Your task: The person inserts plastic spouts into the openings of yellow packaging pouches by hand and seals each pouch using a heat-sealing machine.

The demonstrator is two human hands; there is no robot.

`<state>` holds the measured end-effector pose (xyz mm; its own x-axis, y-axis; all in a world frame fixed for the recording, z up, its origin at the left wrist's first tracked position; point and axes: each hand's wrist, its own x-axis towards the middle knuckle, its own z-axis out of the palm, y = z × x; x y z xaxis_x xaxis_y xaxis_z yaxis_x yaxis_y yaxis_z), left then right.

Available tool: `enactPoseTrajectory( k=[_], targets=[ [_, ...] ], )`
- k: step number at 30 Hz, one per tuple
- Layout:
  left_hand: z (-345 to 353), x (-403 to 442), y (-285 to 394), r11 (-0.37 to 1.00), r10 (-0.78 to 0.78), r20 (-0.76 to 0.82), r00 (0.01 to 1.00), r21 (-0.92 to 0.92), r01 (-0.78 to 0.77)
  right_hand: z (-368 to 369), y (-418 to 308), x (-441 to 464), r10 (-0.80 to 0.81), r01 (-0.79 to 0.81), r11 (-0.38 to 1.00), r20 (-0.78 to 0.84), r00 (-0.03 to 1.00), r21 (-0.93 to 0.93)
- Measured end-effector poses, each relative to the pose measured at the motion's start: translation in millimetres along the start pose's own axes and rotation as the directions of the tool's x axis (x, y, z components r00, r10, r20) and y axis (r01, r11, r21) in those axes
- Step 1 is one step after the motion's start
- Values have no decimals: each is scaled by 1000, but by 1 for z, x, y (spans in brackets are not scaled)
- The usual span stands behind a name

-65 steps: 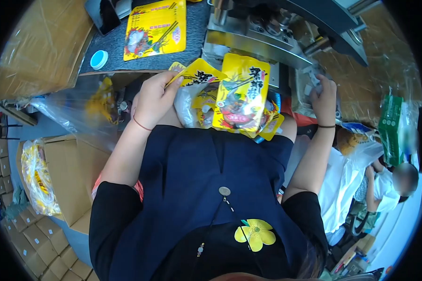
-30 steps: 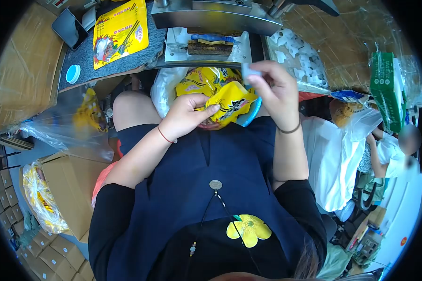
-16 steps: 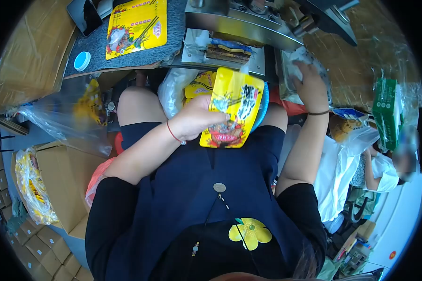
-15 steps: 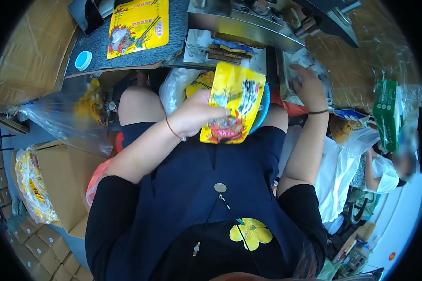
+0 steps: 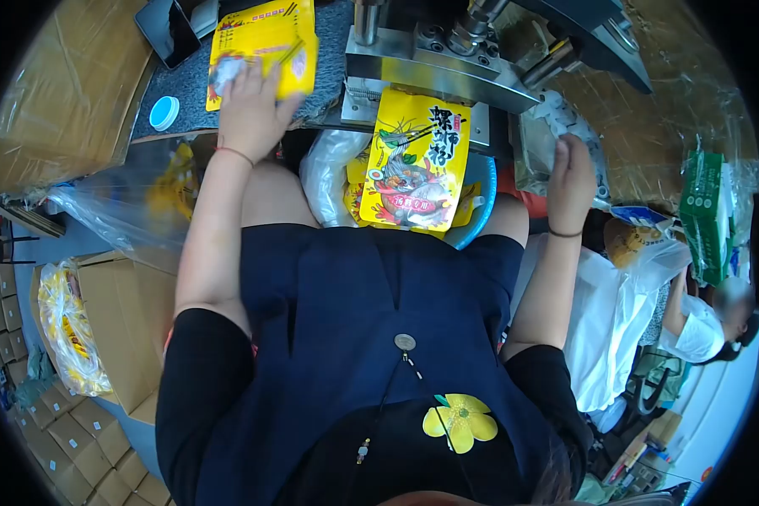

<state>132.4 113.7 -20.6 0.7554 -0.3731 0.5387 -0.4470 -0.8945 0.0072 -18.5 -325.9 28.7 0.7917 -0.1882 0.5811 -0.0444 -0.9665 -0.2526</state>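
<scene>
In the head view, the left hand point(image 5: 257, 105) lay open, fingers spread, over a flat yellow printed plastic pouch point(image 5: 257, 34) on the grey cloth-covered table point(image 5: 333, 59).
Sliding just one pouch free, uncreased, probably served best; the right hand point(image 5: 573, 181) hung beside the clear plastic container point(image 5: 533, 164), its grip impossible to tell, while another yellow pouch point(image 5: 417, 160) stood below the steel press point(image 5: 434, 63).

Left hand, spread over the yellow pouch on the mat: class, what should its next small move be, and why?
Probably, the left hand should leave the mat pouch and steady the front pouch: the mat pouch already lies flat, while neither hand is on the front pouch below the press, and the right hand is beside the white pieces.
</scene>
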Motion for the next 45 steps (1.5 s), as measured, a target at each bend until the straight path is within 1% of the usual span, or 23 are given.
enactPoseTrajectory(
  k=[1,4,5,7,8,9,11,13,15,18,19,21,22,25,27,29,32,36,38,41,42,43,45],
  targets=[
    [-8,-10,2,992,118,78,990,32,-121,-6,-7,2,9,-8,995,-14,1000,101],
    [-45,-31,21,964,229,217,949,-186,-190,-24,-36,-3,95,-108,930,53,994,352],
    [-48,-36,25,900,58,217,974,-434,43,-20,-44,-5,5,-34,923,78,997,383],
    [-52,-42,34,454,-241,347,906,-785,422,-11,-62,-10,-174,104,889,118,978,445],
    [-52,-44,52,-85,-301,490,818,-868,489,-8,-76,-9,-300,187,851,161,940,491],
    [-58,-45,62,9,-221,540,812,-831,556,-8,-92,-6,-424,262,799,198,884,541],
    [-70,-42,78,211,-73,641,764,-738,640,-12,-111,2,-391,175,746,210,896,643],
    [-58,-47,98,377,18,461,887,-825,421,-13,-125,7,-226,-12,627,197,954,779],
    [-65,-46,125,149,99,588,803,-806,572,-17,-136,16,-211,-81,571,241,947,817],
    [-62,-50,146,-117,269,613,743,-745,657,-14,-127,28,-423,264,747,130,897,610],
    [-63,-53,156,-306,294,580,759,-695,650,-17,-119,30,-452,245,741,194,871,625],
    [-61,-55,159,-302,443,615,652,-583,755,-24,-100,31,-515,198,727,331,790,657],
    [-61,-57,163,-328,461,644,610,-515,792,-28,-98,29,-483,46,744,487,728,667],
    [-56,-58,173,-369,489,690,533,-390,843,-29,-73,27,-362,164,869,373,854,468],
    [-43,-58,174,-386,445,693,567,-422,820,-28,-32,37,-114,142,987,292,950,-75],
    [-40,-41,166,-471,391,697,600,-408,782,-19,19,35,128,9,921,325,937,-390],
    [-29,-13,149,-556,363,703,611,-362,748,-8,54,30,97,106,921,483,870,-374],
    [-17,2,137,-534,420,715,559,-303,789,2,51,25,48,62,964,401,915,-258],
    [-10,-5,131,-370,159,676,720,-635,678,0,47,22,67,33,968,385,920,-248],
    [-32,10,83,81,-296,516,804,-825,559,-8,46,16,-85,119,989,324,942,-84],
    [-28,13,56,612,-332,118,936,-728,309,-9,45,15,-133,156,986,299,945,-52],
    [-24,14,31,949,-128,-247,961,-312,46,-10,44,14,-181,194,981,272,945,-20],
    [-20,-3,18,982,34,-5,999,-187,-35,-15,41,13,-213,211,977,248,945,32]
  ],
)
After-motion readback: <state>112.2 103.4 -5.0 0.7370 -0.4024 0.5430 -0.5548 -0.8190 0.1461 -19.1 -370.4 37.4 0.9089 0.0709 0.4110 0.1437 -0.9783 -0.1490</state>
